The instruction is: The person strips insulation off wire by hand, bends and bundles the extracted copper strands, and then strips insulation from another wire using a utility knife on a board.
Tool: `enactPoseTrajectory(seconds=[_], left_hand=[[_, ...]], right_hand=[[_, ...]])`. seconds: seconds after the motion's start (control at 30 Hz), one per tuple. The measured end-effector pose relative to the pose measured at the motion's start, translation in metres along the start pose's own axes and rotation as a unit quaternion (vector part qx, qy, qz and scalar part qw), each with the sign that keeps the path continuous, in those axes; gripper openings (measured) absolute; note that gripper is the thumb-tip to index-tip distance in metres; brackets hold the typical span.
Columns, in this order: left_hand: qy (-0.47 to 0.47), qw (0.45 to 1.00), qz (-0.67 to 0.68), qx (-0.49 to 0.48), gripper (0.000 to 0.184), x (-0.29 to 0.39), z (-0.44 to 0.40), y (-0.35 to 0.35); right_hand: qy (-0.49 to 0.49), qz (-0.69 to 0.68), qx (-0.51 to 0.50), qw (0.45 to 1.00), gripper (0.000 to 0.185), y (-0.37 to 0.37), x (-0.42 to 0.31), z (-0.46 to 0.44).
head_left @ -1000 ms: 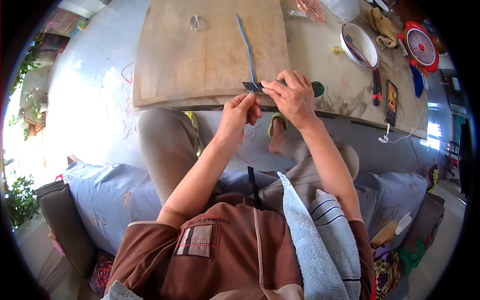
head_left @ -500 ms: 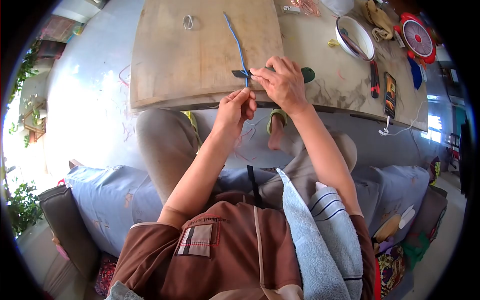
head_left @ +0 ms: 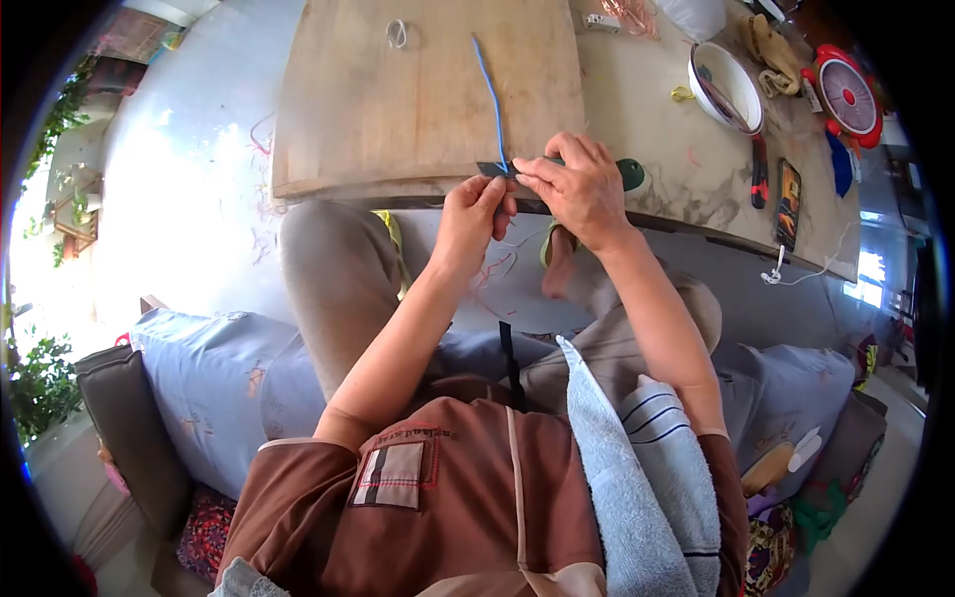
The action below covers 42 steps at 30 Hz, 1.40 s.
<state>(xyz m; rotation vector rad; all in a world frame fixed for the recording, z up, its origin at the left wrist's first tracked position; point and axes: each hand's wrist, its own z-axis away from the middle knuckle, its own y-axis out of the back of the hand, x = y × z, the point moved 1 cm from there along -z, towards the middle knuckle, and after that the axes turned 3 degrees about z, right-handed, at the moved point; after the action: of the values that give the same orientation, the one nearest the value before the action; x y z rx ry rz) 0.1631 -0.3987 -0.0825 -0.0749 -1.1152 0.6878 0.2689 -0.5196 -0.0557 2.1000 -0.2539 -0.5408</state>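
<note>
Left hand (head_left: 471, 221) has neared one green-handled tool (head_left: 632, 175), grip pinching one blue wire (head_left: 490, 95); right hand (head_left: 585, 194) clasps the tool.

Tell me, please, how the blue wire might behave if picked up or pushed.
The blue wire is probably light, being so thin. It may be fairly stiff rather than floppy, since it runs over the wooden board with only a slight bend. Its far end would likely swing if pushed sideways, as nothing visible holds it there.
</note>
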Motion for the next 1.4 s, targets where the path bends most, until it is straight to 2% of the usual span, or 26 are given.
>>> enactPoseTrajectory(seconds=[0.1, 0.2, 0.4, 0.5, 0.7, 0.77, 0.97, 1.1, 1.2, 1.4], left_hand=[[-0.022, 0.999, 0.031, 0.018, 0.020, -0.004, 0.000, -0.003], [-0.002, 1.000, -0.001, 0.009, 0.021, -0.001, 0.002, -0.013], [-0.005, 1.000, 0.019, 0.024, 0.022, -0.004, 0.000, -0.013], [-0.003, 0.999, -0.019, 0.048, 0.021, -0.003, -0.001, -0.015], [0.019, 0.998, -0.061, 0.023, 0.021, 0.001, -0.002, -0.009], [0.038, 0.999, -0.006, 0.011, 0.020, -0.005, 0.002, -0.012], [0.048, 0.997, 0.055, 0.014, 0.018, -0.001, 0.000, -0.017], [0.056, 0.995, 0.086, 0.012, 0.018, -0.001, 0.000, -0.016], [0.044, 0.995, 0.093, 0.007, 0.018, -0.005, -0.004, -0.017], [0.042, 0.991, 0.127, -0.004, 0.018, -0.004, -0.002, -0.019]], right_hand=[[0.004, 0.008, -0.002, 1.000, 0.017, 0.002, -0.001, 0.002], [-0.004, 0.013, 0.005, 1.000, 0.016, 0.000, 0.002, 0.002], [-0.024, 0.012, 0.002, 1.000, 0.014, 0.004, 0.006, 0.004], [-0.035, 0.018, 0.003, 0.999, 0.014, 0.006, 0.007, 0.009], [-0.044, 0.049, 0.034, 0.997, 0.013, -0.004, 0.014, 0.004], [-0.080, 0.095, 0.045, 0.991, 0.011, -0.016, 0.033, -0.009], [-0.081, 0.044, 0.063, 0.994, 0.008, -0.009, 0.035, -0.033], [-0.017, 0.068, -0.025, 0.997, 0.009, 0.009, 0.021, -0.012], [0.024, 0.028, -0.019, 0.999, 0.012, 0.007, 0.013, 0.002], [-0.006, 0.011, -0.006, 1.000, 0.016, 0.002, 0.012, 0.006]])
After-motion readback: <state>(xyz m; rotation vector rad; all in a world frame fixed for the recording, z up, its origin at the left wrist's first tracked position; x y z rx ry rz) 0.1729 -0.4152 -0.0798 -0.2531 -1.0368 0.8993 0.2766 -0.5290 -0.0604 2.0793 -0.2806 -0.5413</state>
